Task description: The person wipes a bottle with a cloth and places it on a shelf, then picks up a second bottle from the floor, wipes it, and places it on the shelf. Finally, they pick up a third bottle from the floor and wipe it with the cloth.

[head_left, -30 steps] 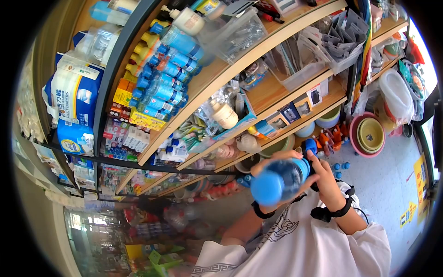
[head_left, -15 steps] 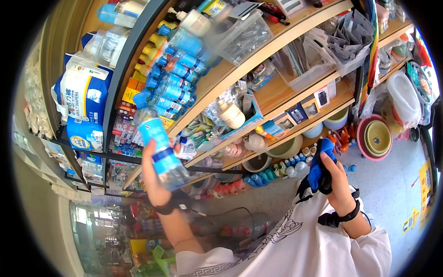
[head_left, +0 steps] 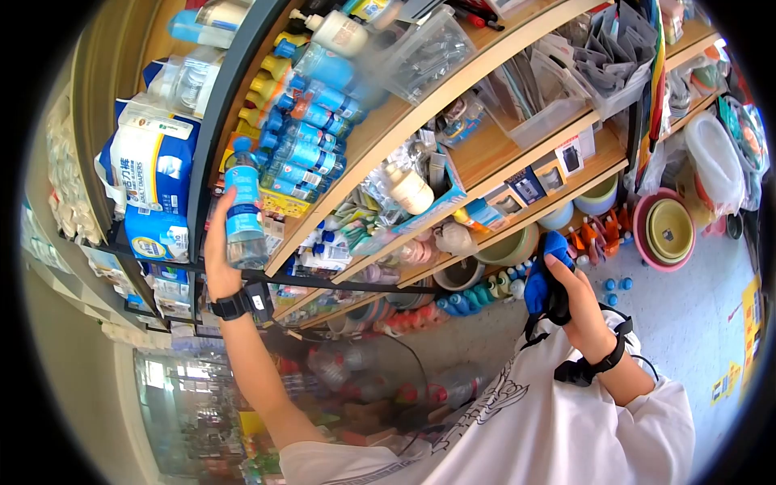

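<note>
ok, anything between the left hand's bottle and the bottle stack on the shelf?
Nothing visible. Left hand holds the bottle upright before the dark shelf post, right beside the bottle stack; gap looks open. Right hand, with blue cloth, is far off.

Your left hand (head_left: 217,263) grips a water bottle (head_left: 242,212) with a blue label and blue cap, held upright just beside the rows of similar bottles (head_left: 303,137) lying on the wooden shelf (head_left: 380,129). A black wristband (head_left: 241,304) sits on that wrist. Your right hand (head_left: 575,303) holds a blue cloth (head_left: 543,275) with a black strap, near your white shirt (head_left: 558,420). Diaper packs (head_left: 145,162) stand left of the bottles. Stacked basins (head_left: 667,230) sit on the floor at right.
</note>
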{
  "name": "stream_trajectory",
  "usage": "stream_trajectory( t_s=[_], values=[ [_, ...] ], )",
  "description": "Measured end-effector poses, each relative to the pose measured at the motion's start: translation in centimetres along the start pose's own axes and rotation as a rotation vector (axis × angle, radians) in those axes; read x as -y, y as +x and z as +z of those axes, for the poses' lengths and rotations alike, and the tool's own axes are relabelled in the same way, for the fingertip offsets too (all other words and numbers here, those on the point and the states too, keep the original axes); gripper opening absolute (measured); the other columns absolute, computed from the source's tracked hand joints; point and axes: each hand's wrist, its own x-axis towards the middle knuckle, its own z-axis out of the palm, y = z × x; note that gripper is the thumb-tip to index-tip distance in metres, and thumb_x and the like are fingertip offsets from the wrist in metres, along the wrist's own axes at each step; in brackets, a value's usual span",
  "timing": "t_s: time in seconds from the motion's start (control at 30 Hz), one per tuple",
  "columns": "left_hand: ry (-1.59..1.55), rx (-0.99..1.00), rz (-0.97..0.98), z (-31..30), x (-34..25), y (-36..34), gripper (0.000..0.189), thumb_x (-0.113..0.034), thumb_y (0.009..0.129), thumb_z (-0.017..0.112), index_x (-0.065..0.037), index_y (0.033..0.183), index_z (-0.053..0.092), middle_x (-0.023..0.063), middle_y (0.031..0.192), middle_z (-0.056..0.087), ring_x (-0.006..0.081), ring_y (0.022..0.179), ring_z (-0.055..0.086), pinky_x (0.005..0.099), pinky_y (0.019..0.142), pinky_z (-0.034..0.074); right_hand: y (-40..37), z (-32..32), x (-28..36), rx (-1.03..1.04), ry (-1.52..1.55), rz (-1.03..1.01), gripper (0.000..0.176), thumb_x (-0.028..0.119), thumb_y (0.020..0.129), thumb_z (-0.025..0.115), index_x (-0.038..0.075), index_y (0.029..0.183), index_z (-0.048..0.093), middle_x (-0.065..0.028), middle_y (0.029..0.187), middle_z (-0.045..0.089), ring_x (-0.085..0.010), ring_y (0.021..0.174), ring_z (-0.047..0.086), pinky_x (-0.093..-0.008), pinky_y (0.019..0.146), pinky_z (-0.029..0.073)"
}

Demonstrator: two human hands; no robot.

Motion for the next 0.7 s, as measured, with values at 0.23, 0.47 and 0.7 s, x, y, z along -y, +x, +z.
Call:
stream_trajectory(
  t_s=[0.23, 0.47, 0.7],
  values=[
    [0.112, -0.063, 0.099, 0.0, -2.1, 1.9, 0.040, -0.031, 0.094, 0.067, -0.002, 0.122, 0.060, 0.0119, 0.100, 0.068, 0.0176, 0.082, 0.069, 0.0278, 0.069, 0.058, 0.8, 1.6, -2.1, 0.183, -0.314, -0.242, 0.025, 0.025, 0.097, 0.065, 0.002, 0.106, 0.064, 0.0001, 0.081, 0.065, -0.0059, 0.067, 0.059, -0.0228, 0.058, 0.048],
    [0.168, 0.033, 0.096, -0.2, -2.6, 6.0, 0.044, -0.036, 0.086, 0.077, -0.002, 0.111, 0.064, 0.0098, 0.090, 0.069, 0.0176, 0.072, 0.068, 0.0286, 0.060, 0.055, 1.0, 2.9, -3.7, 0.258, -0.532, -0.310, 0.032, 0.022, 0.093, 0.069, -0.003, 0.113, 0.066, -0.0021, 0.085, 0.068, -0.0044, 0.071, 0.057, -0.0233, 0.063, 0.048],
    [0.295, -0.095, 0.031, -0.7, -3.1, 10.3, 0.053, -0.038, 0.078, 0.082, 0.002, 0.109, 0.066, 0.0107, 0.089, 0.069, 0.0198, 0.068, 0.067, 0.0304, 0.062, 0.054, 1.6, 2.4, -4.7, 0.230, -0.601, -0.266, 0.035, 0.024, 0.093, 0.069, -0.003, 0.114, 0.065, -0.0025, 0.082, 0.067, -0.0059, 0.073, 0.058, -0.0244, 0.067, 0.049]
  ],
)
